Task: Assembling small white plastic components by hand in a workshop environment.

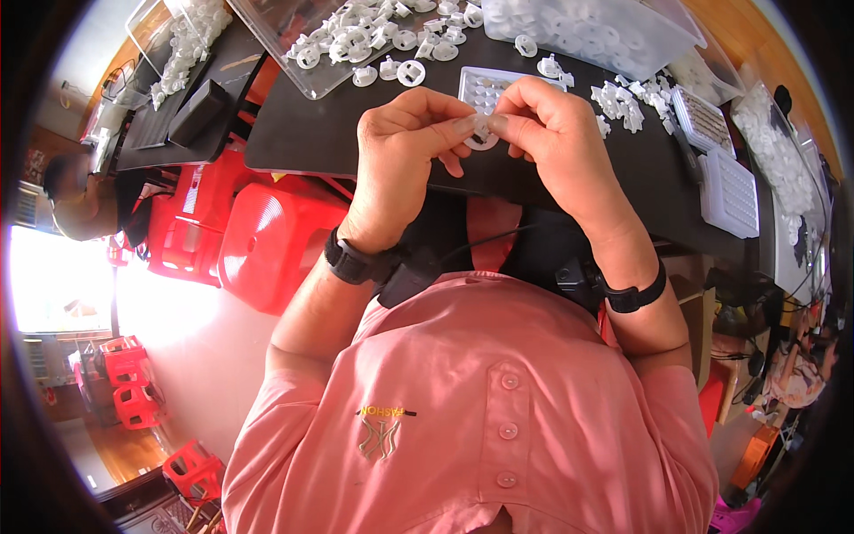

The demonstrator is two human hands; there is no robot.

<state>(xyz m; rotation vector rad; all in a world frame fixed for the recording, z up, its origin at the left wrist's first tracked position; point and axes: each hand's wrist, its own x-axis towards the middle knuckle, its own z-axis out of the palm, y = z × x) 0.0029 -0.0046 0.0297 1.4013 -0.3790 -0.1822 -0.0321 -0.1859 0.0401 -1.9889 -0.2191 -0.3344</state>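
Both my hands meet over the near edge of the dark table, pinching one small white round plastic part [483, 140] between thumbs and fingertips. My left hand [405, 142] grips its left side, while my right hand [553, 129] has thumb and forefinger closed at its upper right. The fingers cover much of the part, so its full shape is hidden. Just behind my fingers lies a white tray with rows of round pockets [474, 84]. Loose white ring-shaped plastic parts [411, 73] are strewn beyond my left hand. Small white clip-like pieces [623, 105] lie to the right.
A clear bin [587, 40] full of white parts stands at the back. Another clear container [307, 76] lies tipped at back left. At the right are a white pocketed tray [729, 191] and a tray of small pieces [703, 120]. Red stools [267, 245] stand left of me.
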